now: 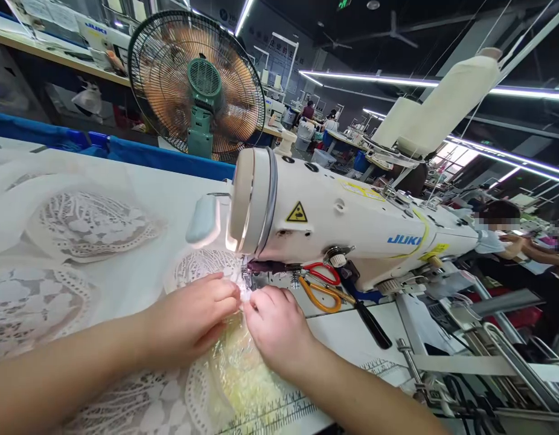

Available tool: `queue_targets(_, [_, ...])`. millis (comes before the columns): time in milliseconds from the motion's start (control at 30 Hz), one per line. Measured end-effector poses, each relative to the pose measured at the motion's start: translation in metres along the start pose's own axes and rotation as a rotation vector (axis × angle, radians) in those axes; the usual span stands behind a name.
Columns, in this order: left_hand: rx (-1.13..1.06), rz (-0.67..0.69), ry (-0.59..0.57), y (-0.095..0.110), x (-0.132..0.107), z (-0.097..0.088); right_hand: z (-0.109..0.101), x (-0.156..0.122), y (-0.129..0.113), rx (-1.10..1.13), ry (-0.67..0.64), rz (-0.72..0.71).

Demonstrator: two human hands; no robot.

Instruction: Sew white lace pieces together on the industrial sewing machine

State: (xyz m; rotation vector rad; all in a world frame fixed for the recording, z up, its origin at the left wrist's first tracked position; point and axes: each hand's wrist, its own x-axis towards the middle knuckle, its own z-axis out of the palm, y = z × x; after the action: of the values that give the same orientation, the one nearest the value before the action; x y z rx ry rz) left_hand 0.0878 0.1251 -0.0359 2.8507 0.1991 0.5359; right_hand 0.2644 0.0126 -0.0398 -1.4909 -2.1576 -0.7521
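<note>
My left hand (193,317) and my right hand (277,323) meet just in front of the needle and presser foot (247,279) of a white JUKI sewing machine (334,223). Both hands have their fingers curled, pinching a small piece of white lace fabric (244,296) at the needle. Beneath my hands lies a crinkled clear plastic bag with yellowish material (247,374). White lace pieces (89,223) spread over the table to the left.
Red-handled and orange-handled scissors (322,284) and a black-handled tool (372,323) lie under the machine arm. A green standing fan (198,84) stands behind the table. Cream thread cones (442,103) rise at the right. Other workers sit at stations far right.
</note>
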Motion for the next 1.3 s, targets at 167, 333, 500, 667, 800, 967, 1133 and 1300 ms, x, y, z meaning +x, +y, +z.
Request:
queue_targets(167, [-0.006, 0.056, -0.079, -0.005, -0.001, -0.004, -0.007, -0.007, 0.000, 0.050, -0.034, 0.030])
queue_targets(333, [0.069, 0.152, -0.091, -0.018, 0.001, 0.000, -0.004, -0.008, 0.000, 0.041, -0.049, 0.044])
queue_targets(500, [0.143, 0.268, -0.030, -0.039, 0.008, -0.001, -0.003, -0.008, 0.000, 0.049, -0.064, 0.069])
queue_targets(667, [0.264, 0.379, 0.042, -0.053, 0.021, -0.012, -0.004, -0.008, 0.000, 0.077, -0.068, 0.076])
queue_targets(800, [0.280, 0.360, -0.012, -0.061, 0.025, -0.016, -0.005, -0.008, 0.001, 0.096, -0.081, 0.077])
queue_targets(967, [0.308, 0.295, 0.062, -0.079, 0.021, -0.005, -0.005, -0.008, 0.001, 0.108, -0.088, 0.081])
queue_targets(1133, [0.330, 0.248, 0.047, -0.074, 0.017, -0.015, -0.004, -0.010, 0.001, 0.097, -0.101, 0.076])
queue_targets(1300, [0.225, 0.197, 0.047, -0.046, 0.004, -0.021, -0.008, -0.009, 0.002, 0.068, -0.162, 0.064])
